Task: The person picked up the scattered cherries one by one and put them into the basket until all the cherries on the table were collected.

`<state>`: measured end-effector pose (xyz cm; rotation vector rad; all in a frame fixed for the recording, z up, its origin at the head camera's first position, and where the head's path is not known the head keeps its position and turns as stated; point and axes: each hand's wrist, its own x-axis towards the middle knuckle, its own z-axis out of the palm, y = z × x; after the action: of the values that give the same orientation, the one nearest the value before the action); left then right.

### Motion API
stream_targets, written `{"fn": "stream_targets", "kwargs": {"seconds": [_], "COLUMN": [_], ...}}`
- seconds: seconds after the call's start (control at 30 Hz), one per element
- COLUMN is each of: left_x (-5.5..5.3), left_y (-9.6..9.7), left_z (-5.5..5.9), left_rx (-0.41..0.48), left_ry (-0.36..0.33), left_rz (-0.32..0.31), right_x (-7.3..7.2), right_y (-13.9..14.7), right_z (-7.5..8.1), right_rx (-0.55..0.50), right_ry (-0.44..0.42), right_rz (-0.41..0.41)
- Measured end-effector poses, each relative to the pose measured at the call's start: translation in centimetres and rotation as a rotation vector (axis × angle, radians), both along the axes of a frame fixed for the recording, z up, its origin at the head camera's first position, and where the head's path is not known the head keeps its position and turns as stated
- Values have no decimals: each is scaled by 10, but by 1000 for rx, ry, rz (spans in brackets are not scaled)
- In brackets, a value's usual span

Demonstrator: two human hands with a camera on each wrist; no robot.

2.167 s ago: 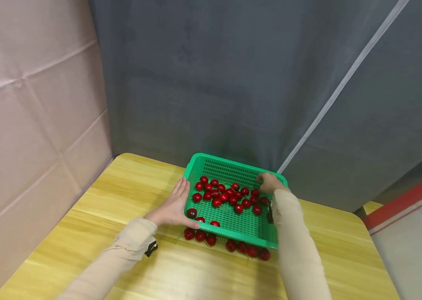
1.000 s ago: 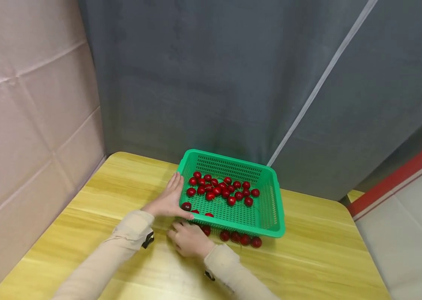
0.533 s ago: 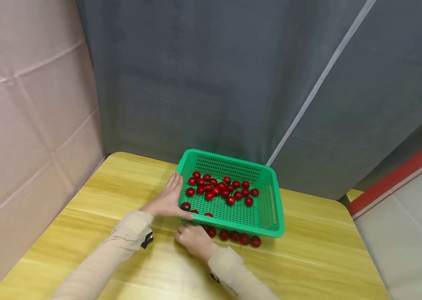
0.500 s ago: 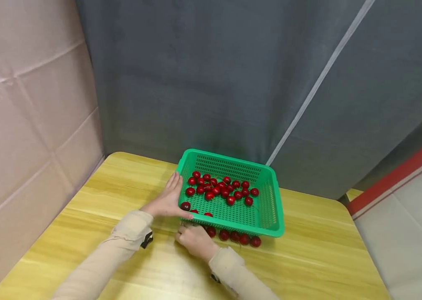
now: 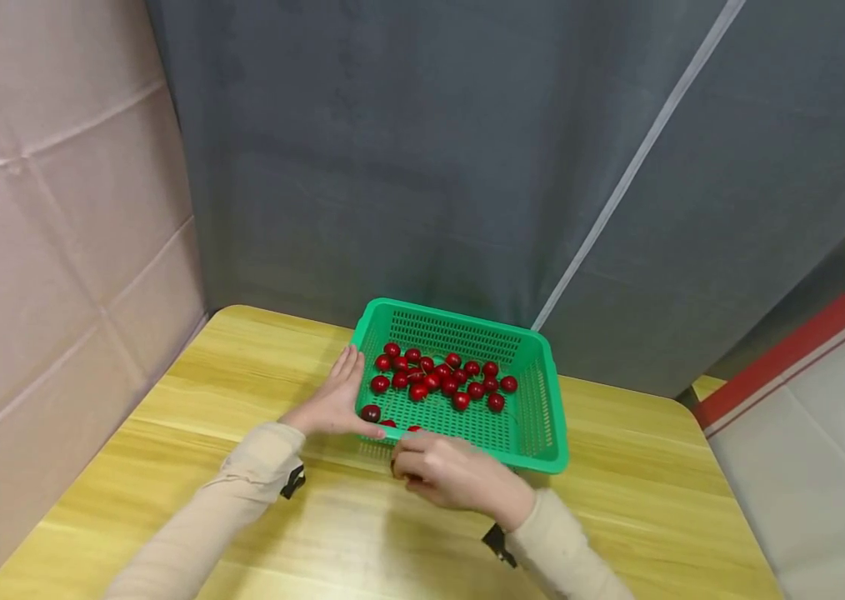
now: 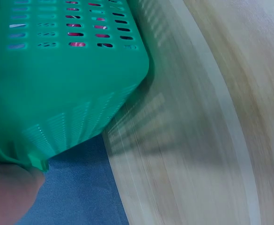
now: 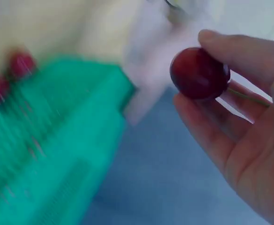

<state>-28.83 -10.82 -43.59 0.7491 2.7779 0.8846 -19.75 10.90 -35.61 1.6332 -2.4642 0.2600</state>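
A green plastic basket (image 5: 538,408) with slotted walls stands on the table, and several dark red cherries (image 5: 461,401) lie inside it. My left hand (image 5: 332,404) rests at its near left corner, with straight fingers along the left side and the thumb on the front rim. Part of that hand (image 6: 12,190) shows against the rim in the left wrist view. My right hand (image 5: 460,473) is in front of the basket's near wall. In the right wrist view it pinches one cherry (image 7: 197,73) between thumb and fingers, its green stem trailing toward the palm.
The wooden table (image 5: 257,367) extends around the basket on all sides. A dark grey curtain (image 5: 362,167) hangs behind its back edge, and a pale cloth wall (image 5: 77,225) rises at the left. A red strip (image 5: 805,346) runs along the right.
The right hand has left the basket's far right, gone down to the cherries by the front wall, then risen and moved right with a cherry. The left hand stays at the corner.
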Motion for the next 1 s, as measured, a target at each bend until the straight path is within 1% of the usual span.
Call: {"fn": "stream_targets", "kwargs": {"seconds": [0.07,0.13,0.2,0.23,0.3,0.37,0.43,0.5,0.57,0.63,0.73,0.77,0.87,0.93,1.0], "left_x": [-1,-3,-4,-4,-5,-5,-4,-3,-2,-2,-1,-1,0,1,0], "left_y": [-2,-3,-4,-4,-4,-4,-3,-2,-1,0,2,3,4,4,4], "left_z": [1,1,0,0,-1,-1,-2,-2,-2,-2,-2,-2,-2,-1,0], "left_rx": [2,6,3,0,-2,-5,-9,-15,-22,-20,-21,-26,-29,-25,-15], "left_ry": [-2,1,4,1,-3,-8,-13,-10,-3,2,11,12,7,3,3], "left_rz": [10,19,24,26,26,24,24,24,28,31,30,29,22,21,24], "right_x": [-14,-35,-62,-76,-105,-130,-151,-167,-178,-186,-191,-192,-192,-193,-194], "right_y": [14,28,42,49,62,74,84,94,102,110,119,122,128,130,132], "right_z": [27,47,59,62,62,56,47,35,23,11,-6,-11,-23,-29,-32], "right_rx": [-60,-86,-95,-94,-71,-41,2,36,54,63,79,90,117,117,107], "right_ry": [-45,-87,-131,-157,-210,-277,-356,-447,-529,-599,-672,-687,-691,-678,-645], "right_rz": [-4,-52,-118,-159,-264,-371,-473,-564,-656,-734,-849,-873,-925,-936,-931]}}
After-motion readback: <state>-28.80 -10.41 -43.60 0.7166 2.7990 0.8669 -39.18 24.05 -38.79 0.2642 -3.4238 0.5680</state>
